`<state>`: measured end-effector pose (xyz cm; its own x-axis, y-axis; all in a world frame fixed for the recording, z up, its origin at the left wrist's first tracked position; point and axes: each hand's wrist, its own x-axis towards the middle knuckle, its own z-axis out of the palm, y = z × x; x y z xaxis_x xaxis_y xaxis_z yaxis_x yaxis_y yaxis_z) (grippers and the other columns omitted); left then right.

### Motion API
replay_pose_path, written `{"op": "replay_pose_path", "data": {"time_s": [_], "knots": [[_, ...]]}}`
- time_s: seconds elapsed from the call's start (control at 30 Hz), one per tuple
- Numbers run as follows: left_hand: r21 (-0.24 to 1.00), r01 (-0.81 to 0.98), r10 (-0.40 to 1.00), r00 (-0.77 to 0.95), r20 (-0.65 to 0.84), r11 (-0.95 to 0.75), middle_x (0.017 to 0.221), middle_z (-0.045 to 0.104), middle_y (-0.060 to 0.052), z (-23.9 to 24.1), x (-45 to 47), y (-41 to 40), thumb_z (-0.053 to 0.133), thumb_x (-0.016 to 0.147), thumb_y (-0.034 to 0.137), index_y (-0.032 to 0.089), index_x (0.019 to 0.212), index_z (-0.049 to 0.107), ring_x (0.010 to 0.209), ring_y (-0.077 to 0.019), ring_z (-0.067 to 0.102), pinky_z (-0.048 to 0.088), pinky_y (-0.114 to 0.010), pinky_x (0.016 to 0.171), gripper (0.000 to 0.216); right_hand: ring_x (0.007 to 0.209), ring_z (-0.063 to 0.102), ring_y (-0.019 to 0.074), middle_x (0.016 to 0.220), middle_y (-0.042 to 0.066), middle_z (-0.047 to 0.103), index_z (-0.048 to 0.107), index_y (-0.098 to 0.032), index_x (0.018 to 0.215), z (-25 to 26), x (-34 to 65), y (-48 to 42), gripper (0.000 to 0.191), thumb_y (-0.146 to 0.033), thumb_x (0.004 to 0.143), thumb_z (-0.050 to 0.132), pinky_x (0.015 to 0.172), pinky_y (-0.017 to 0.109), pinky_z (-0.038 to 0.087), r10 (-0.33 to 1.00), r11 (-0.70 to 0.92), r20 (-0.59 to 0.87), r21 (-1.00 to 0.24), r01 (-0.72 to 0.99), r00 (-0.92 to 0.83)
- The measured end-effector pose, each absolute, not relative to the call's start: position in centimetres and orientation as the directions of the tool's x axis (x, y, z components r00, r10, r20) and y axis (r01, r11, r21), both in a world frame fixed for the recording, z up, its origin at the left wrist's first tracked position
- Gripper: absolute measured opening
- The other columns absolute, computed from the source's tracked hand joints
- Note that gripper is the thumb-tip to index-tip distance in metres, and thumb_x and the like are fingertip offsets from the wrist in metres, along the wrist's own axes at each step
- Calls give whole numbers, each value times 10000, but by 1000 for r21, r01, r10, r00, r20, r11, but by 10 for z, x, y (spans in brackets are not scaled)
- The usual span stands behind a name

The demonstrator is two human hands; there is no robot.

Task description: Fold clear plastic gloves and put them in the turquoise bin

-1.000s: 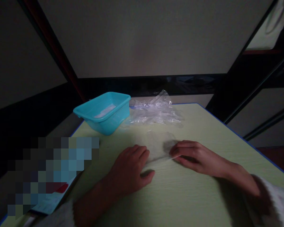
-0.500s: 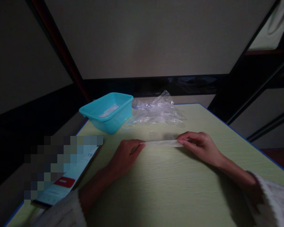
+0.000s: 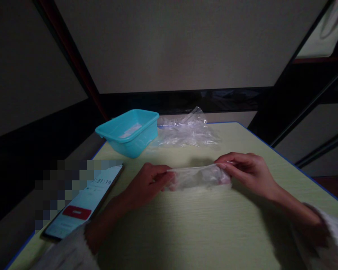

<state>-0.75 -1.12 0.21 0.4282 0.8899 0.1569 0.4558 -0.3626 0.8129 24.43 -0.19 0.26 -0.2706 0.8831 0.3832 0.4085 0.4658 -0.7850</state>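
Observation:
A clear plastic bag (image 3: 197, 178) is stretched sideways between my two hands, just above the table. My left hand (image 3: 150, 183) pinches its left end, with some fingers showing through the film. At the other end, the thumb and fingers of my right hand (image 3: 243, 170) are closed on the bag's upper right corner. The bag's top edge runs nearly straight from hand to hand, and the film hangs below it. Whether anything lies inside the bag I cannot tell.
A turquoise plastic basin (image 3: 145, 139) with whitish flat pieces inside stands at the back left. Right of it lies a heap of clear plastic bags (image 3: 190, 131). A phone (image 3: 81, 210) with its screen lit rests at the left edge of the pale table (image 3: 197, 232).
The bag has turned from a thin, edge-on strip to show its broad face, hanging toward me. My right hand has shifted slightly right; the left has barely moved.

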Motion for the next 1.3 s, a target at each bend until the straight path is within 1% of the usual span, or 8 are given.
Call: {"op": "replay_pose_path", "data": {"time_s": [0.13,0.33,0.47,0.63,0.77,0.97,1.13,1.3], "knots": [[939,304,918,394,31,-162,564,656,-23,12,-3,-16,488,762,319,159,626,633,414,-110,567,376,-177,386,255,433,518,103,540,15,622,669,-182,699,5,242,-5,256,-423,754,604,381,205,420,891,453,389,-806,381,-236],[990,132,905,413,-106,56,430,586,2,20,-2,-18,565,686,388,178,557,568,340,-130,553,358,-183,316,247,348,455,74,471,-18,567,665,-188,694,10,240,-9,235,-418,730,628,298,183,349,914,401,349,-856,326,-209],[980,96,894,401,-200,177,510,637,-23,13,-7,-16,607,661,434,170,598,570,324,-129,545,358,-191,292,273,312,420,57,453,-30,547,635,-180,686,13,239,-9,265,-444,711,627,269,173,299,945,293,233,-915,279,-228],[951,133,882,356,-310,281,579,660,-34,1,-4,-7,603,668,395,148,613,537,357,-112,566,350,-158,304,261,316,421,57,409,-62,479,600,-159,696,-1,234,0,255,-414,712,612,312,176,334,968,109,50,-966,233,-245],[927,217,902,247,-355,306,504,596,16,-12,2,2,567,690,319,140,589,516,346,-86,539,352,-141,305,212,355,469,63,493,-41,532,592,-147,670,-16,229,12,216,-359,693,621,342,182,362,976,40,-18,-964,262,-218],[918,247,931,119,-345,309,450,514,55,-17,6,8,535,728,276,155,591,461,371,-111,582,350,-134,311,196,364,506,89,468,-29,553,579,-145,675,-25,230,25,207,-347,710,611,355,196,366,972,26,-43,-956,291,-231],[934,221,952,56,-301,282,545,576,50,-14,7,9,570,717,242,165,773,495,414,-113,606,360,-131,322,121,395,528,112,481,-12,569,575,-145,678,-26,234,29,216,-358,682,609,388,220,387,986,44,-11,-946,321,-167],[934,275,974,-62,-218,227,640,639,29,-14,3,13,482,756,156,172,876,446,404,-92,587,382,-141,348,127,416,492,103,490,-19,546,573,-153,643,-25,241,34,168,-320,653,590,413,228,391,991,107,64,-915,390,-122]]}}
